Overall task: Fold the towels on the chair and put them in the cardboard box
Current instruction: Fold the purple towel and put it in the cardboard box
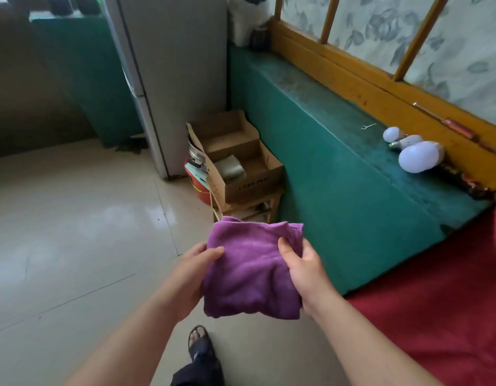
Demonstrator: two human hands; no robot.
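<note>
A folded purple towel (249,271) hangs in the air in front of me, held by both hands. My left hand (189,277) grips its left edge with the thumb on top. My right hand (305,271) grips the right edge, thumb pressed onto the cloth. Beyond the towel, an open cardboard box (258,182) sits on a small wooden stool (252,210). A folded grey-green towel (230,167) lies inside the box. No chair is in view.
A green ledge (338,151) runs along the right, with light bulbs (416,156) on it. A red cover (441,302) lies at lower right. A grey fridge (174,79) and a red pot (198,182) stand behind the box. Pale floor tiles (74,232) spread left.
</note>
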